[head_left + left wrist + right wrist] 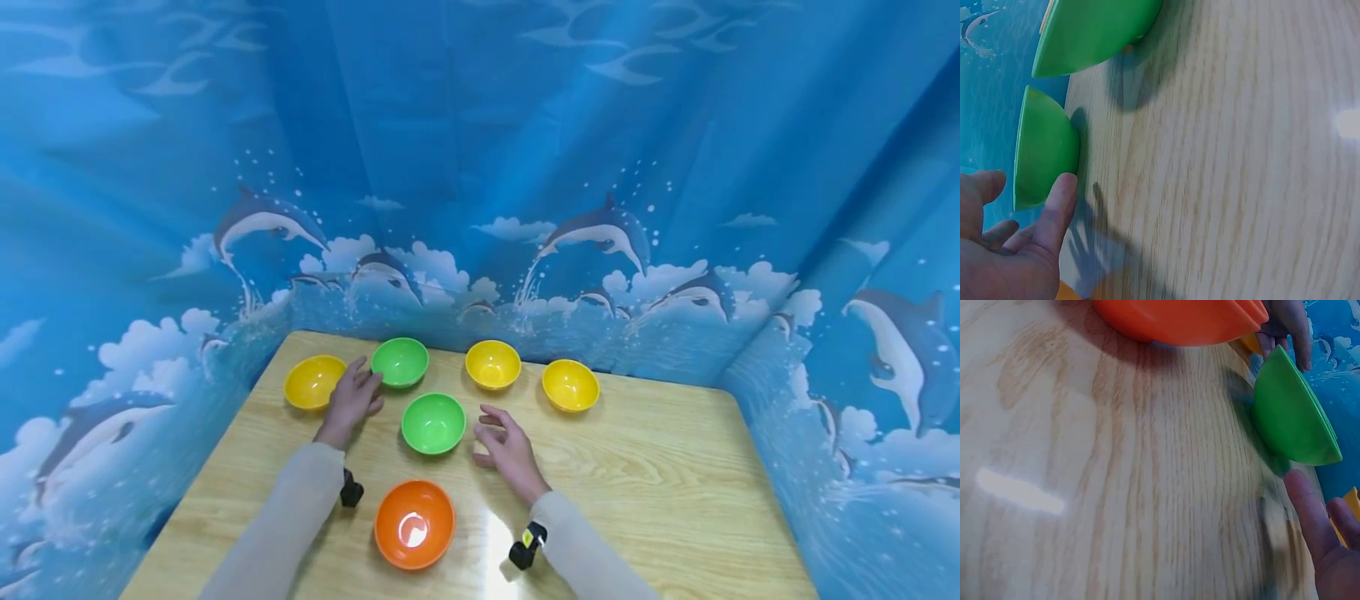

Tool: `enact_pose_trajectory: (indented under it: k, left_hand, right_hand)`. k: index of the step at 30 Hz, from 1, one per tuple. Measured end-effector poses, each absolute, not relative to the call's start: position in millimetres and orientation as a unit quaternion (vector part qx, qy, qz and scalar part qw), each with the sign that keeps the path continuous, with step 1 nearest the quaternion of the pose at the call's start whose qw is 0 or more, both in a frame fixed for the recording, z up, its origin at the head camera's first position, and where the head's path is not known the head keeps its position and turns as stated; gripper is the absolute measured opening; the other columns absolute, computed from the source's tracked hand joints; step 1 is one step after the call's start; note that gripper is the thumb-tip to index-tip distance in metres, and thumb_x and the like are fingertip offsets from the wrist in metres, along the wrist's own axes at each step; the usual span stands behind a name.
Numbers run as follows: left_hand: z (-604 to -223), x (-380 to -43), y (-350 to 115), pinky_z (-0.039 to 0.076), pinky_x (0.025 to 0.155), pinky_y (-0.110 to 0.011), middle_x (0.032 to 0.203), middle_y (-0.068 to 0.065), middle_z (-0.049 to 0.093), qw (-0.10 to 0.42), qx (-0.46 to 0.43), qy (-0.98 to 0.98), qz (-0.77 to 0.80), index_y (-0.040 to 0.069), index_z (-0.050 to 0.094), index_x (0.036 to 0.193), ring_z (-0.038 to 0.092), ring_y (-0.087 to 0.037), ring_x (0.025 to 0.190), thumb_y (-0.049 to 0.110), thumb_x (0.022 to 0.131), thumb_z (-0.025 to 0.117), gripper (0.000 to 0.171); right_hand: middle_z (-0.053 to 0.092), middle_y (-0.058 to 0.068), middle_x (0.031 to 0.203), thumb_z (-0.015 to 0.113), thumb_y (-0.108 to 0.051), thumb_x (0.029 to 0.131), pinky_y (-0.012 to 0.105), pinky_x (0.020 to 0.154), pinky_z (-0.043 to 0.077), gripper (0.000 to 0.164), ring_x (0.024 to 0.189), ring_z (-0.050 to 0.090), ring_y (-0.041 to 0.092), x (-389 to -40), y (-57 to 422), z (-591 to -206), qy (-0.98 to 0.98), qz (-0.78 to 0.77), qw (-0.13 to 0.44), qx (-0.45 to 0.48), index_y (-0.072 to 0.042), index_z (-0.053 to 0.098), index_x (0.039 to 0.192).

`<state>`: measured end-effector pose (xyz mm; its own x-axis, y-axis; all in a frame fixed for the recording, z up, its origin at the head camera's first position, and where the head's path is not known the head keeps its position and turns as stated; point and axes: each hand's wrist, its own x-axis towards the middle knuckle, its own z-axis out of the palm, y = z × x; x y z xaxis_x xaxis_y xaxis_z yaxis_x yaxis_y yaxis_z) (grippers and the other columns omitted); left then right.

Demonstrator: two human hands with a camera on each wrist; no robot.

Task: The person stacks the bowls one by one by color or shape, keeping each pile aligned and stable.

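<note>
pale sleeves [277,521] come in closest, and between them the orange bowl [423,504] sits on the wooden table [660,475]. beyond it, the near green bowl [433,424] stands upright between my two hands, and the far green bowl [400,363] stands behind it, a little to the left. my right hand [512,450] hangs just beside the near green bowl, fingers loosely spread and slightly bent, holding nothing. my left hand [350,402] reaches between the left yellow bowl [306,383] and the far green bowl, fingers also loose and empty; i can't tell whether a fingertip touches the far green bowl. i judge this as the reaching step, with no grip made. taking hold would seem to call for settling on one bowl, curling fingers against its wall and lifting it level. both green bowls look bright, smooth and shiny, round at the rim and narrowing to the base. a line by the near one's rim in the right wrist view may be a lip or a second nested bowl; i can't say which.
</note>
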<state>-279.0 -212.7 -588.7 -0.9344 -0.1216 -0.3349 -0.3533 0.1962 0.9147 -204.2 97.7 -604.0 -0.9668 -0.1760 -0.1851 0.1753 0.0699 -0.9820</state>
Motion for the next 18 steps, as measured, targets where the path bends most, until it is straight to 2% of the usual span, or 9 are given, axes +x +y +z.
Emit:
enact_pose_trajectory:
  k: [9, 14, 18]
  left_hand:
    - [-580.3, -279.6, -196.6, 0.055, 0.116, -0.051, 0.177, -0.030, 0.022, 0.090, -0.154, 0.739, 0.649, 0.016, 0.005, 0.176, 0.046, -0.047, 0.154, 0.024, 0.117, 0.049, 0.074]
    - [-585.6, -285.5, -195.0, 0.051, 0.121, -0.051, 0.180, -0.026, 0.017, 0.092, -0.164, 0.716, 0.672, 0.018, 0.005, 0.176, 0.042, -0.045, 0.157, 0.019, 0.117, 0.047, 0.073]
    - [-587.3, -288.7, -193.5, 0.049, 0.123, -0.052, 0.179, -0.027, 0.019, 0.090, -0.177, 0.695, 0.691, 0.017, 0.008, 0.176, 0.041, -0.044, 0.158, 0.014, 0.116, 0.047, 0.072]
  right_hand:
    - [0.044, 0.025, 0.162, 0.064, -0.024, 0.112, 0.046, 0.101, 0.065, 0.063, 0.139, 0.059, 0.039, -211.9, 82.0, -602.5, 0.704, -0.690, 0.164, -0.017, -0.011, 0.038, 0.168]
    - [0.046, 0.024, 0.162, 0.064, -0.025, 0.112, 0.047, 0.099, 0.066, 0.065, 0.138, 0.060, 0.038, -216.3, 72.9, -599.5, 0.711, -0.683, 0.164, -0.024, -0.013, 0.037, 0.169]
    - [0.047, 0.027, 0.161, 0.065, -0.024, 0.111, 0.045, 0.091, 0.068, 0.065, 0.128, 0.067, 0.037, -220.6, 64.8, -600.7, 0.737, -0.654, 0.162, -0.052, -0.012, 0.038, 0.169]
